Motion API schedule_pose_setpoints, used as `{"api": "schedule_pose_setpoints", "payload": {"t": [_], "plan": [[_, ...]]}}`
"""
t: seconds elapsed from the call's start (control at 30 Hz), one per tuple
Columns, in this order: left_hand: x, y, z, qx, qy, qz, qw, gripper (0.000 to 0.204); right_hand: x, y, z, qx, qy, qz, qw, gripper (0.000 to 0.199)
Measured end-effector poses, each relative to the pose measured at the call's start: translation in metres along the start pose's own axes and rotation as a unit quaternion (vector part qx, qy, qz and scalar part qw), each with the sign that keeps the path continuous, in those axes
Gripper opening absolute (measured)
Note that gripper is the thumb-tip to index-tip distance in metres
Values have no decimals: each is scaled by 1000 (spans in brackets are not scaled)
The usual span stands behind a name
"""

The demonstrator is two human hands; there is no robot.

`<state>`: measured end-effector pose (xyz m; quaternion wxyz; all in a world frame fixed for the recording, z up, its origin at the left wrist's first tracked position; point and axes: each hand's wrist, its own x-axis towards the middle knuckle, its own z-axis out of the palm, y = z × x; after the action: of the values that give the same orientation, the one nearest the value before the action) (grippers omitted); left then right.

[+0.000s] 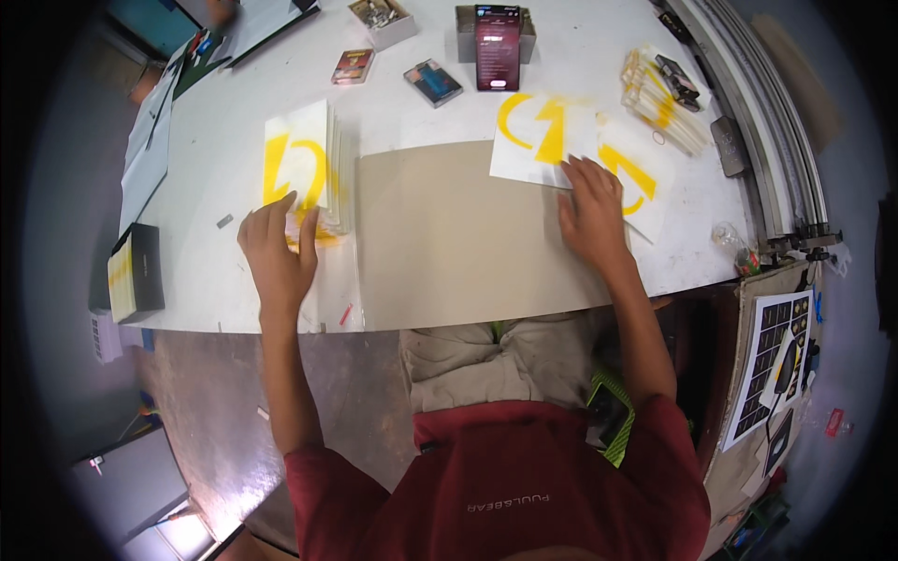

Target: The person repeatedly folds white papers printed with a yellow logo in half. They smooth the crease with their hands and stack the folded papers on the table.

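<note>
Small carton: an open carton [385,35] at the far edge of the worktop [402,122] holds a jumble of small pieces, too small to name.
Grey box: a grey box [466,37] stands behind the upright phone [498,47]; its contents are hidden.
Flat cases: a red packet [353,67] and a blue case [433,82] lie near each other; both look closed.
Right edge: a bundle of yellow-and-white cards [664,107] carries a black object [677,82]; a grey block [730,146] and a metal rail [772,140] lie beyond.
Between the hands: a brown board [449,234] covers the middle of the worktop.
Card stack: the yellow-and-white card stack [297,154] sits left of the board, just ahead of the left hand [277,251].
Left hand: fingertips and thumb meet the stack's near end, a gap between them; whether they grip, I cannot tell.
Printed sheets: two yellow-marked sheets [535,140] lie at the board's far right corner, partly under the right hand [595,217].
Right hand: fingers rest across the sheets, thumb apart.
</note>
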<state>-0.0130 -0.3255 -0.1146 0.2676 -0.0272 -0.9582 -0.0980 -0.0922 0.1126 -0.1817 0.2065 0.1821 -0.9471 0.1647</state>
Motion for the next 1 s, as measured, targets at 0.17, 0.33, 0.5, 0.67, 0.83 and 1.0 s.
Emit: {"api": "schedule_pose_setpoints", "payload": {"t": [0.17, 0.33, 0.5, 0.67, 0.83, 1.0], "plan": [[-30, 68, 21, -157, 60, 34, 985, 40, -7, -34, 32, -4, -129, -71, 989, 49], [-60, 128, 81, -207, -117, 16, 971, 40, -75, -115, 10, 116, -135, -90, 980, 41], [-73, 135, 92, -169, -186, 47, 967, 50, -91, -100, -8, 195, -51, 11, 979, 34], [-67, 122, 88, -180, -204, 69, 960, 53, -42, -55, -2, 169, -39, 193, 966, 36], [-79, 142, 80, -83, -151, 33, 985, 52, -28, -51, 0, 203, -29, 200, 958, 39], [-113, 182, 44, -53, -172, -9, 984, 51, -53, -64, -21, 222, -8, 279, 934, 41]]}}
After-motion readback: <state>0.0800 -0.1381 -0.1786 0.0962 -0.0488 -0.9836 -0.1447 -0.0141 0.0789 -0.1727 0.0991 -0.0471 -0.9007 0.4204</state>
